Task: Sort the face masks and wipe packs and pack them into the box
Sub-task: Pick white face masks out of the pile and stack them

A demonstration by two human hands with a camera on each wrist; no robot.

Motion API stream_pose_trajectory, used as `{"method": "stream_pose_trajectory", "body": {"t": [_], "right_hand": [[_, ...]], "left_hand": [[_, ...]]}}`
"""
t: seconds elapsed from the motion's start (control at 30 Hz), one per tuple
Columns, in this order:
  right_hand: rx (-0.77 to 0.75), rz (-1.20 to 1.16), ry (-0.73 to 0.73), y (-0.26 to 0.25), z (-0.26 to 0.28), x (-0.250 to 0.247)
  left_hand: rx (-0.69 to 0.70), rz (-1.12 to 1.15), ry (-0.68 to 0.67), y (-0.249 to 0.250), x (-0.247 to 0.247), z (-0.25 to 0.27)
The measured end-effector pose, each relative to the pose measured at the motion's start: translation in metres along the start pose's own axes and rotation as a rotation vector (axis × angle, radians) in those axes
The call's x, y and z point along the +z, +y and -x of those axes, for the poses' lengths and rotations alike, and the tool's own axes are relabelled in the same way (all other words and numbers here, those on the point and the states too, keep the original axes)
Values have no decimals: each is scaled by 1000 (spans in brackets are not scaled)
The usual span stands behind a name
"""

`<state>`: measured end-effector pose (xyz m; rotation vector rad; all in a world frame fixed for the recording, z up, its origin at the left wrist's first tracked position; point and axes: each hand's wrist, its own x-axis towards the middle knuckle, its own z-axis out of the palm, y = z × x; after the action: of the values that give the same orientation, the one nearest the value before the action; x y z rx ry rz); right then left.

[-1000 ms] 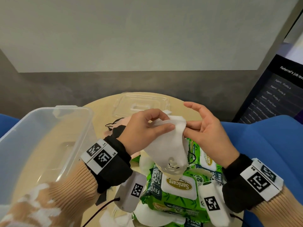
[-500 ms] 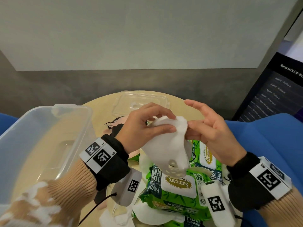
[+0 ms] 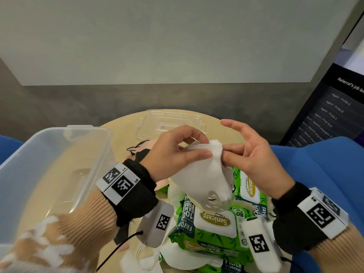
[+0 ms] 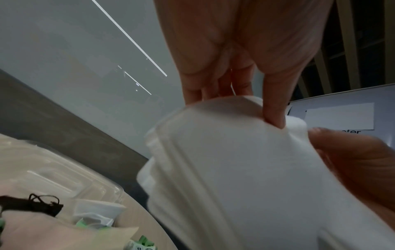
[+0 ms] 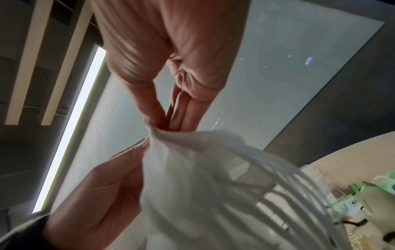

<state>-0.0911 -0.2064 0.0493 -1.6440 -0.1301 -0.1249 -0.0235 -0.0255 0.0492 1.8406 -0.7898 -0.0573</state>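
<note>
Above the Sanicare wipe packs (image 3: 212, 223), the left hand (image 3: 173, 154) and right hand (image 3: 254, 154) both pinch a white valved face mask (image 3: 201, 178), apparently mid-sorting; next it needs carrying left into the clear box (image 3: 59, 154).

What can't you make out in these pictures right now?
- Box floor: head view, partly hidden by the left sleeve and hazy walls.
- Mask pile under the wipe packs: head view, hidden by packs and wrist cameras, cut by the bottom edge.
- White mask: both wrist views, blurred.
</note>
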Motion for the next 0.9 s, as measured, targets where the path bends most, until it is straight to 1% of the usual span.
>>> {"method": "stream_pose_trajectory", "body": {"t": [0.13,0.23,0.3,0.33,0.4,0.47,0.53,0.6,0.63,0.67,0.73,0.77,0.83,0.9], "right_hand": [[-44,-10,84,4,-3,1],[-53,-25,131,7,-6,2],[-17,-41,103,7,-6,2],[13,-17,58,6,-6,2],[90,80,-63,6,-6,4],[161,188,-125,7,-9,7],[175,250,-95,9,-12,7],[171,245,-31,10,-15,5],[175,226,12,11,-16,3],[180,207,53,11,-16,1],[195,178,107,12,-16,-1],[205,165,124,14,-17,-1],[216,141,149,18,-18,3],[211,128,176,20,-20,8]], "left_hand": [[-42,99,61,-4,4,0],[-92,139,78,-5,5,1],[-105,147,81,-5,5,1],[-105,152,78,-4,5,1],[-95,155,54,-2,6,0],[-78,113,18,-1,8,0],[-81,44,-15,0,9,0],[-138,33,-81,1,3,0],[-173,19,-136,1,-1,0],[-201,-46,-201,0,-6,1],[-222,-299,-346,1,-14,4],[-220,-423,-386,1,-14,4],[-204,-569,-373,-1,-8,5],[-189,-641,-332,-2,0,4]]}}
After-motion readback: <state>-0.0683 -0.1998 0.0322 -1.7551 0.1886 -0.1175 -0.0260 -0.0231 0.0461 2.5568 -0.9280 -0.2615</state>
